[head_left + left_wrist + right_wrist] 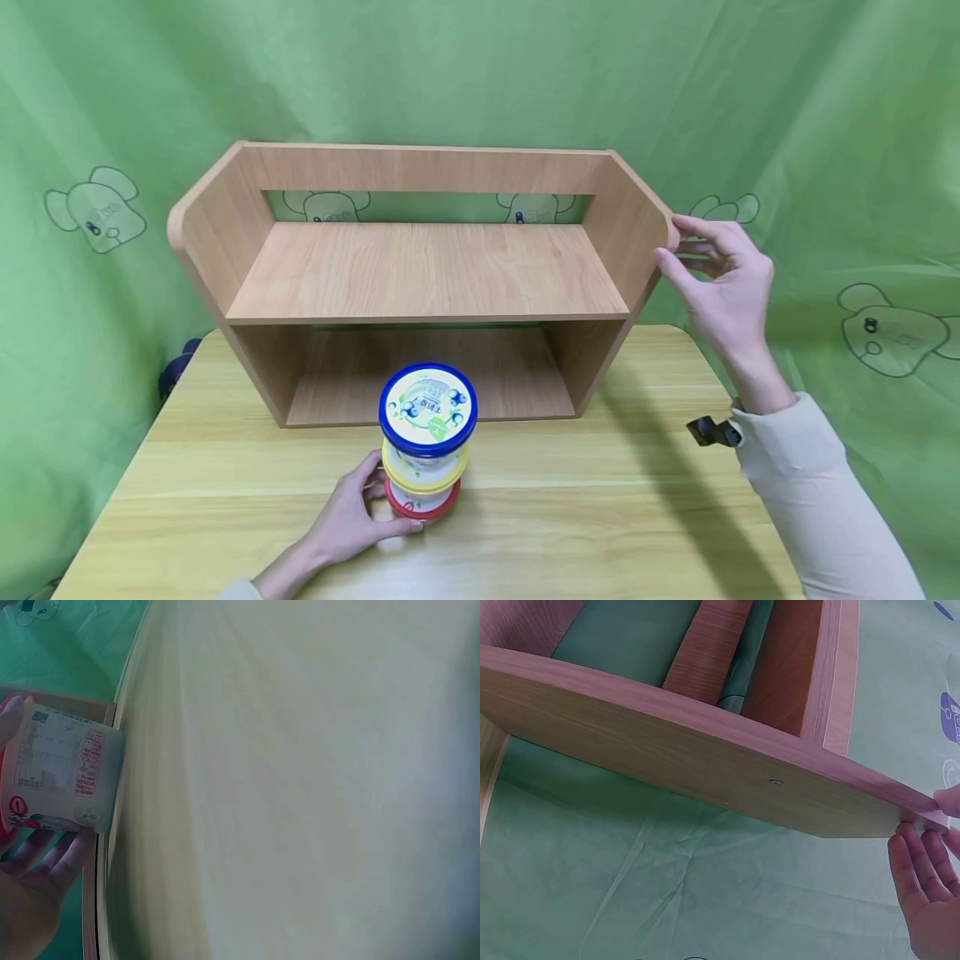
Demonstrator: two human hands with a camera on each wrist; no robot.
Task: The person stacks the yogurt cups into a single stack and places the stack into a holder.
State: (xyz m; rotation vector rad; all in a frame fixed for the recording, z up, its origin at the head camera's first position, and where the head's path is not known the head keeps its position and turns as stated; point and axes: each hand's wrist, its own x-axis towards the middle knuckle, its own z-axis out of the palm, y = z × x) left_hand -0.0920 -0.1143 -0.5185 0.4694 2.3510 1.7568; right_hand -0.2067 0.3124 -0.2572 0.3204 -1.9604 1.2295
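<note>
My left hand (348,515) grips the lowest of three stacked round tubs, fingers at its left side and thumb along the front. That bottom tub (422,504) has a red lid; above it is a yellow-lidded tub (424,475), topped by a blue-lidded one (427,410) with blueberries printed on it. In the left wrist view the red-lidded tub (60,772) shows its printed label. With thumb and fingers, my right hand (723,279) pinches the front edge of the right side panel (628,225) of a two-tier wooden shelf (427,271).
The shelf stands at the back of a pale wooden table (540,525), the tubs in front of its lower compartment. A green curtain (450,71) with cartoon heads hangs behind. Some dark blue object (176,368) shows past the table's left edge.
</note>
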